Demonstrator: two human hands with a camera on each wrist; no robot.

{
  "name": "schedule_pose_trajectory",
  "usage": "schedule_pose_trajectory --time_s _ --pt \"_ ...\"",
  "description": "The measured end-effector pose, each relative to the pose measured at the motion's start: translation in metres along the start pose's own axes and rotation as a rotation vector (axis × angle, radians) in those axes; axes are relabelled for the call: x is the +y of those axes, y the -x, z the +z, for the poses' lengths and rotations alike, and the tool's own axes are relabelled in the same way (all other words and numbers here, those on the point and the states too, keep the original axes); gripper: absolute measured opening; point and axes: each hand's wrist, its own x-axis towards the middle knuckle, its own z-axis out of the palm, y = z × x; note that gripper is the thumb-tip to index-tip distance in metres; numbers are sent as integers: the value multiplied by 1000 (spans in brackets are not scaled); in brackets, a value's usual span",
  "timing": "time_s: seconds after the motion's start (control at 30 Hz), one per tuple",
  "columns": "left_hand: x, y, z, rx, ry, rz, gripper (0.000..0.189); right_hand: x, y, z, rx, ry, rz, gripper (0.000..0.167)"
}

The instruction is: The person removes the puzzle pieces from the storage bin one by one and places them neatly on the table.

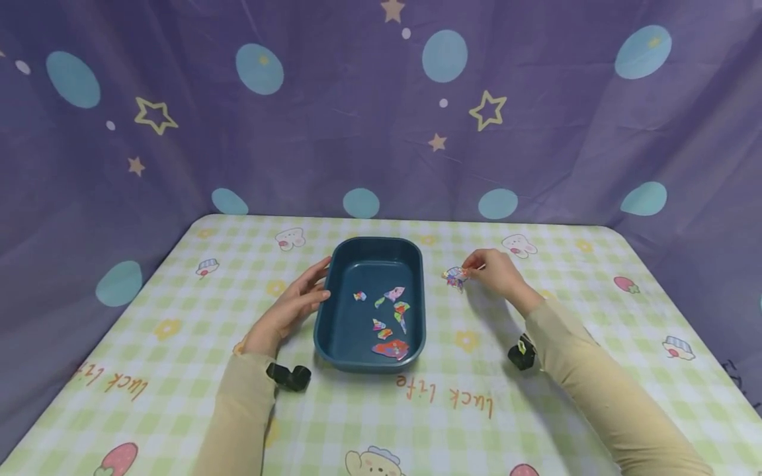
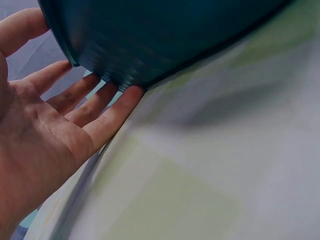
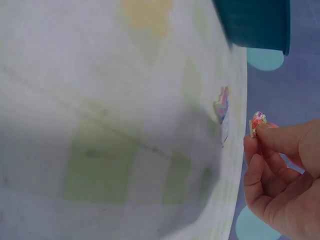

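A dark teal rectangular tub [image 1: 370,250] stands on the table in the head view, with several small, brightly printed, irregular puzzle pieces [image 1: 391,348] lying on its floor. My left hand [image 1: 290,309] is at the tub's left side, its extended fingertips touching the outer wall and the thumb at the rim. To the right of the tub, my right hand [image 1: 497,270] pinches a small colourful puzzle piece [image 3: 257,121] between thumb and index finger. Beneath it, another printed puzzle piece [image 3: 222,112] lies on the tablecloth.
A green-and-white checked tablecloth [image 1: 178,370] with cartoon prints covers the table. Behind it hangs a purple curtain [image 1: 333,132] with stars and blue ovals. Black wrist-camera mounts [image 1: 290,377] sit by both sleeves.
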Motion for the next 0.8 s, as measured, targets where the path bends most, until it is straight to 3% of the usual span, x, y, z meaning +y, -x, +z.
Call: schedule_pose_trajectory --time_s 0.43,0.8 --pt "0 1 0 -4 16 0 67 22 3 7 7 28 58 13" --pt "-1 2 -1 -15 21 11 66 23 4 11 33 26 78 12"
